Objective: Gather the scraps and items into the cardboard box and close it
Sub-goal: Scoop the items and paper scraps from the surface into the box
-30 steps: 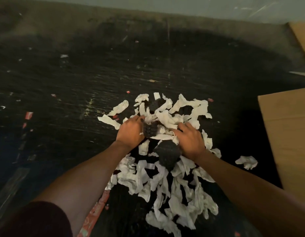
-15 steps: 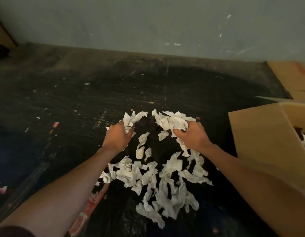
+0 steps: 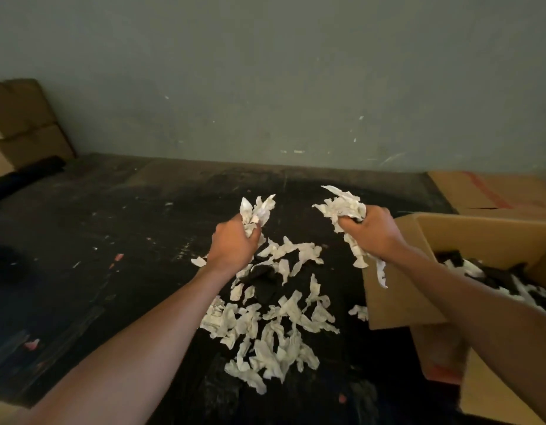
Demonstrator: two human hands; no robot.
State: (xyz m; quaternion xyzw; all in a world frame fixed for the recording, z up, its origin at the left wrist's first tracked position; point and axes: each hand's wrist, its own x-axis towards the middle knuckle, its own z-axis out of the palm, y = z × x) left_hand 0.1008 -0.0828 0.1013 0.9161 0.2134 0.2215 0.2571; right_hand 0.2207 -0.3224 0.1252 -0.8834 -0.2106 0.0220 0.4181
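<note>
A pile of white paper scraps [image 3: 274, 332] lies on the dark floor, with a few black pieces [image 3: 262, 277] mixed in. My left hand [image 3: 231, 246] is lifted above the pile, clenched around a bunch of white scraps [image 3: 256, 210]. My right hand [image 3: 369, 234] holds another bunch of scraps [image 3: 342, 207] beside the near left corner of the open cardboard box [image 3: 397, 302] at the right. Strips dangle below that hand against the box wall. White and black scraps lie inside the box.
A grey wall [image 3: 265, 87] runs along the back. Flat cardboard [image 3: 495, 191] lies behind the box at the right, and stacked cardboard [image 3: 20, 124] leans at the far left. Small bits of litter dot the dark floor [image 3: 97, 240].
Both hands closed on handfuls of scraps, lifted them off the pile and moved right; the right hand now reaches the box corner. The view tilted up and the box came further into sight.
</note>
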